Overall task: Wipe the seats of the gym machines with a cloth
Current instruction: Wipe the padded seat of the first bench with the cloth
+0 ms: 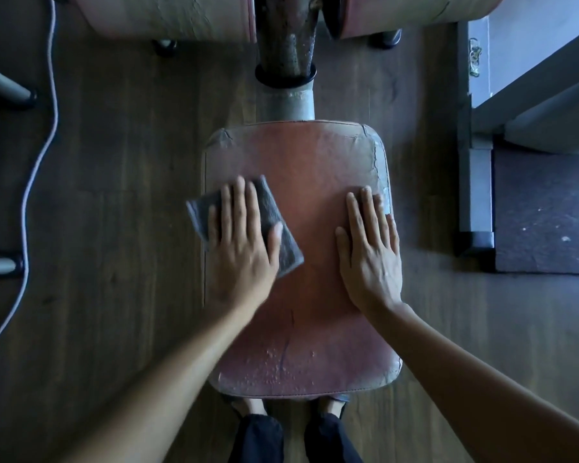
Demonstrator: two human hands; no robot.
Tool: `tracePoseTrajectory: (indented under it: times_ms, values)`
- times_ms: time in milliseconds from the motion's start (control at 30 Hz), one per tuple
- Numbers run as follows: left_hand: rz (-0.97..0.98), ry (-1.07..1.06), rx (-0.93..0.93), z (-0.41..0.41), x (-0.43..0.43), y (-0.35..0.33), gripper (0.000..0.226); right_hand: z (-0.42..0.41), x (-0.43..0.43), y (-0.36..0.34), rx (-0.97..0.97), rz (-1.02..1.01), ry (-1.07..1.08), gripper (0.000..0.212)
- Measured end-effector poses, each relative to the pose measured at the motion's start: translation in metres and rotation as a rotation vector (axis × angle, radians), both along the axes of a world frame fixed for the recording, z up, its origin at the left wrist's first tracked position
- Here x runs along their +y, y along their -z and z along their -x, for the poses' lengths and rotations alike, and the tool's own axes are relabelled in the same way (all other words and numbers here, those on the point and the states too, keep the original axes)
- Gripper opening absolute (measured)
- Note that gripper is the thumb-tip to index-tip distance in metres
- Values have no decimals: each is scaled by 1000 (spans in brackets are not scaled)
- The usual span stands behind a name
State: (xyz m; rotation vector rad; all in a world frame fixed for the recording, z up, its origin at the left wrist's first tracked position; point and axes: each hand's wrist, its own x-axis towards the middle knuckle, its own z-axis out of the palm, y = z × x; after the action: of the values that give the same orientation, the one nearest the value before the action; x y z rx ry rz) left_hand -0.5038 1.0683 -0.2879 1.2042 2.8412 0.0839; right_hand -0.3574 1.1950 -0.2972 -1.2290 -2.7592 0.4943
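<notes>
The left hand (239, 242) lies flat and open on a grey cloth (264, 208) at the seat's (301, 168) left edge. The right hand (370, 248) lies flat and open near the right edge, holding nothing.

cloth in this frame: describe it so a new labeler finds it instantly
Start at the worn reddish seat pad in the centre of the view. On its left edge the left hand presses flat on a small dark grey cloth; the right hand rests on bare pad.
</notes>
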Motion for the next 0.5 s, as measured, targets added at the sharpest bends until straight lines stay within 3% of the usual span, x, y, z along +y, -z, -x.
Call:
tracePoseTrajectory:
  times_ms: [100,267,433,500]
  values:
    - [-8,68,-3,-9,-4,3,65,1,-1,3,2,-23,0,53]
    - [-72,-58,19,52,50,8,65,-1,0,4,33,-29,8,51]
    - [3,13,-15,-30,-24,-1,64,-9,-10,-1,78,-25,-11,46]
    - [-25,68,-8,-27,-29,3,65,-24,-26,-4,74,-4,-28,45]
